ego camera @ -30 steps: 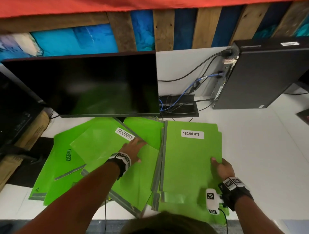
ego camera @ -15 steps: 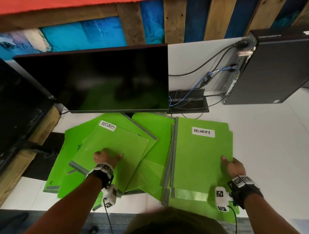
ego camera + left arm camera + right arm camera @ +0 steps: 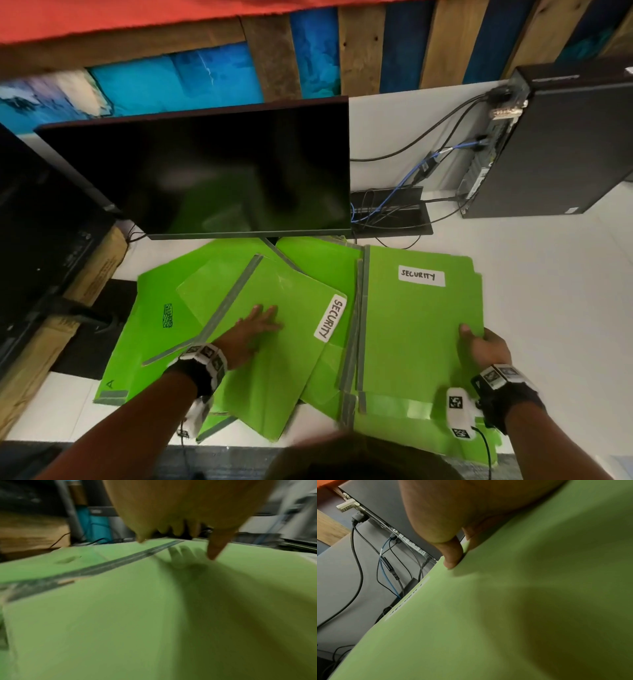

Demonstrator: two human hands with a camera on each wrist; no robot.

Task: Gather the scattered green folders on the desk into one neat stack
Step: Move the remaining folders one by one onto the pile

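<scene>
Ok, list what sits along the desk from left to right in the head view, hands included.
Cardboard box → folder with the black scribble → left hand flat on the tilted SECURITY folder → upright SECURITY folder → right hand gripping its edge → black computer tower.

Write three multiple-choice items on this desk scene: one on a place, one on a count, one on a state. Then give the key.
1. Where is the right hand?
A. on the monitor
B. at the right edge of the right-hand folder
C. on the computer tower

2. How many white SECURITY labels show?
A. two
B. four
C. none

3. How does the left hand lie?
A. clenched in the air
B. pinching a cable
C. flat, fingers straight, on the tilted folder

Key: 1 B, the thumb lies on that folder's edge. 2 A, one label on each topmost folder. 3 C, the head view shows the fingers spread flat.
</scene>
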